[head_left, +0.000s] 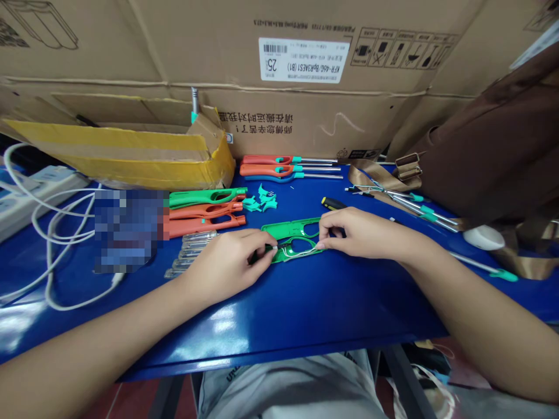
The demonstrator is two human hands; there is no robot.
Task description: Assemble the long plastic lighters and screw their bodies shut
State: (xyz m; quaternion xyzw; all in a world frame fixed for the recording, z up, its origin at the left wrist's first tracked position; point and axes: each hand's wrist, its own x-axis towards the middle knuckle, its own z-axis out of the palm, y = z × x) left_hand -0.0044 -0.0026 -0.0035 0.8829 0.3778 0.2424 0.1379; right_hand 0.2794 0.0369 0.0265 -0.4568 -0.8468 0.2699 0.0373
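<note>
Two green lighter casing halves lie side by side on the blue table; the far one (277, 231) is partly behind my right hand, and the near one (279, 256) sits between both hands. My left hand (238, 259) pinches a small part at the left end of the near half; its fingers hide most of it. A thin white wire (301, 254) runs across the near half to the fingertips of my right hand (356, 233), which are closed on its right end. A black-and-yellow screwdriver handle (332, 203) lies just beyond my right hand.
Green and orange lighter casings (205, 212) lie left, beside small teal triggers (262, 199) and clear tubes (192, 250). Finished-looking lighters (271, 169) rest behind. A yellow-taped box (174, 157), white cables (50, 262), metal rods (430, 215) and a brown bag (489, 134) surround the area.
</note>
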